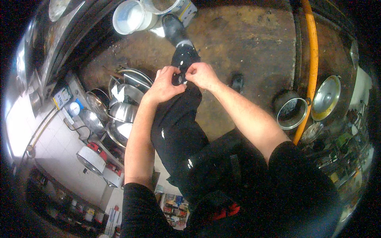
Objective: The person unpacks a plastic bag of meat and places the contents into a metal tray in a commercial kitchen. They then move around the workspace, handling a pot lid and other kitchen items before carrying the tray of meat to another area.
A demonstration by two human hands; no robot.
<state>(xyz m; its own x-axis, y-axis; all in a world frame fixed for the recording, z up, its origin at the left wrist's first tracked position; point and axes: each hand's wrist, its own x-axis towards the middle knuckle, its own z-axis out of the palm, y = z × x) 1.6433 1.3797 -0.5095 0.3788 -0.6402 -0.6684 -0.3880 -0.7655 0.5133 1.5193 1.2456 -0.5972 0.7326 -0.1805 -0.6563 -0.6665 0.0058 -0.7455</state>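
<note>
A black trouser leg with several white spots is in front of me, bent at the knee. It runs up to a black shoe and a grey sock. On the lower leg rests my left hand, its thumb and fingers spread around a pale spot on the cloth. Just right of it, my right hand has thumb and fingertips pinched together at the cloth, near a small white mark. Whether the pinch holds anything is hidden.
White plastic buckets stand beside the shoe. Stacked steel bowls and pans are at left. An orange pole or pipe runs down the right, near an open pot and a round metal lid. The brown floor is stained.
</note>
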